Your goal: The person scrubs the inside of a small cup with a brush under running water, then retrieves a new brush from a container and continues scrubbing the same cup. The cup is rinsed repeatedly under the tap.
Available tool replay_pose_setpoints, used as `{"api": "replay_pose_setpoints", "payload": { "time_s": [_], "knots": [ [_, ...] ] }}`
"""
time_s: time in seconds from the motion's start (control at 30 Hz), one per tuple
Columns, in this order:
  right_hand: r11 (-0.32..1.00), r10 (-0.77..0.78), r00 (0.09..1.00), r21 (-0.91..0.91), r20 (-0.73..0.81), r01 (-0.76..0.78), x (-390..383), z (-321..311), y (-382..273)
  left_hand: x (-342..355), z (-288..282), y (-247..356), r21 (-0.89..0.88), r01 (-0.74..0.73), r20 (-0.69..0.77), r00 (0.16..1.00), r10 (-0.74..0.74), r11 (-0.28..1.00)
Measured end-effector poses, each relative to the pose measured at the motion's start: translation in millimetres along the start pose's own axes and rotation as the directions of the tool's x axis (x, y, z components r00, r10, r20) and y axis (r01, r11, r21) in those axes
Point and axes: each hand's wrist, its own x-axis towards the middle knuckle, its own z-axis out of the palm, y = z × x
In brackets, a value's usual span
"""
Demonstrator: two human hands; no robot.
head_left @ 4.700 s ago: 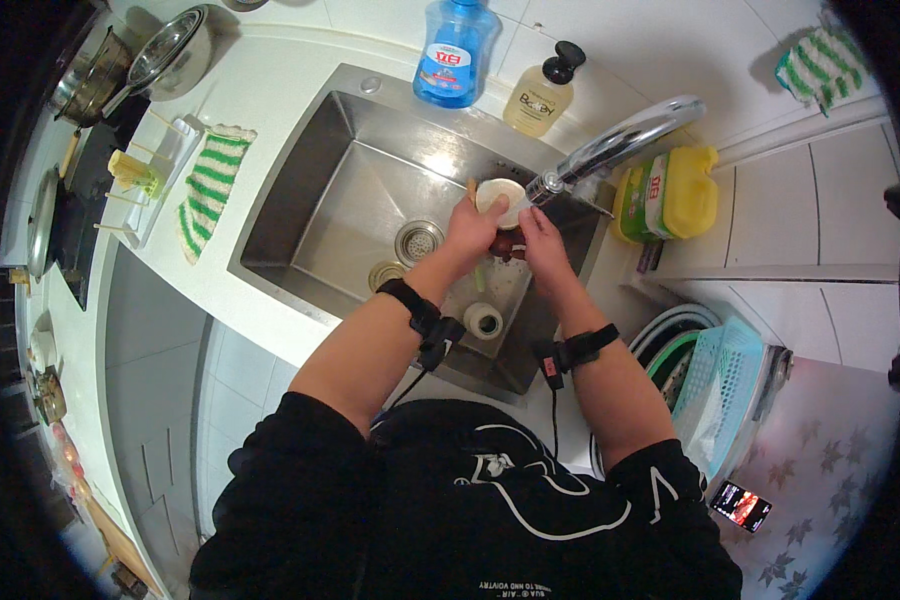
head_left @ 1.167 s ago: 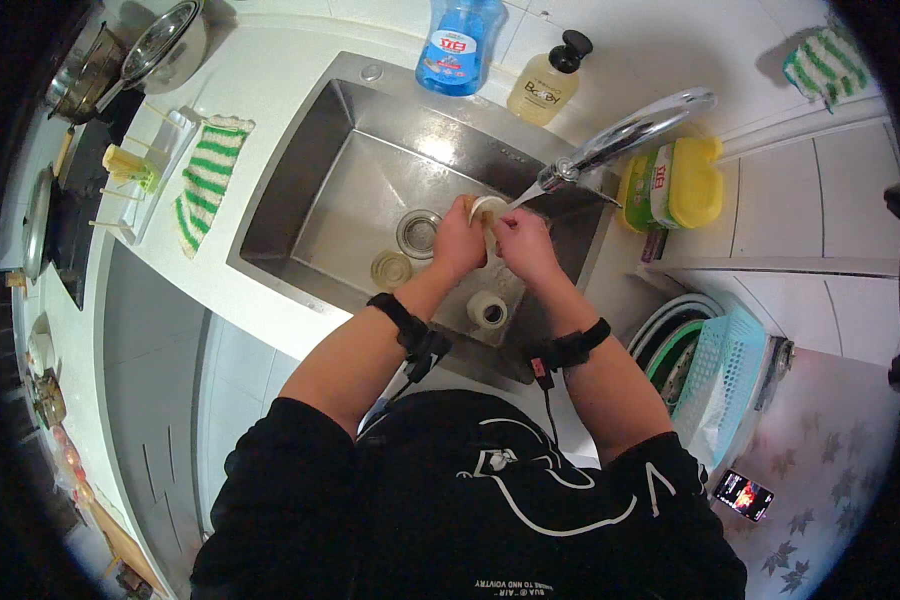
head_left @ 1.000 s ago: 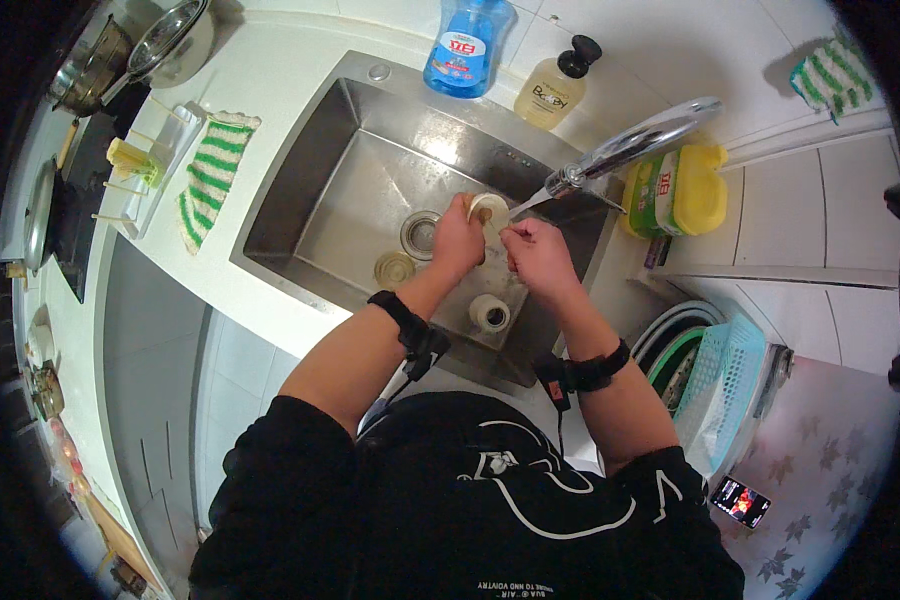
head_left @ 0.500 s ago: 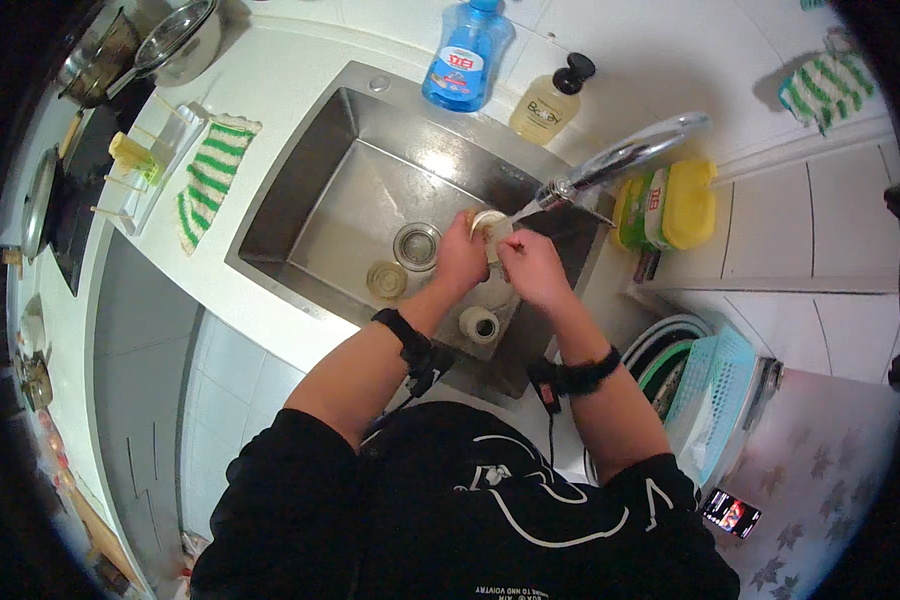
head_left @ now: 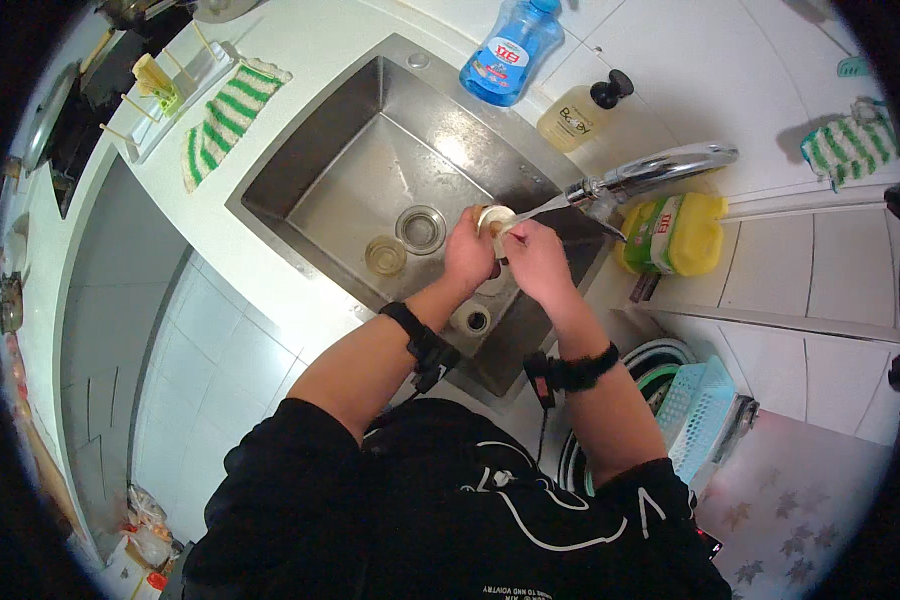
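Observation:
Over the metal sink (head_left: pixel 310 165), my left hand (head_left: pixel 469 252) is closed round a small whitish cup (head_left: pixel 494 217) with a brownish stain inside. My right hand (head_left: pixel 538 262) has its fingers bent and pressed at the cup's near right side; its fingertips are partly hidden. Water from the chrome faucet (head_left: pixel 660 172) streams down toward the cup. A small clear glass dish (head_left: pixel 385 256) sits on the sink floor beside the round drain (head_left: pixel 420 230). A little white jar with a dark opening (head_left: pixel 470 319) stands near my left wrist.
Behind the sink stand a blue detergent bottle (head_left: pixel 511 52) and a pump bottle (head_left: pixel 582 112). Right of the faucet is a yellow jug (head_left: pixel 673 234). A green-striped cloth (head_left: pixel 232 122) lies on the left counter. A light-blue basket (head_left: pixel 692 415) leans at lower right.
The view has shifted slightly. Both hands stay at the cup, and my right fingers have moved from its inside area to its near right edge.

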Motion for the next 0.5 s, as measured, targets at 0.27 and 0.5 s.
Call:
{"api": "replay_pose_setpoints", "payload": {
  "time_s": [0.27,0.5],
  "knots": [
    [0.996,0.028,0.995,-0.084,0.092,-0.020,-1,-2,6,-10,2,1,-0.060,-0.028,-0.070,0.997,0.024,0.998],
    [0.993,0.104,0.981,-0.066,0.163,-0.094,1,-9,8,-13,-4,9,-0.022,-0.055,-0.066,0.996,0.053,0.998]
  ]
}}
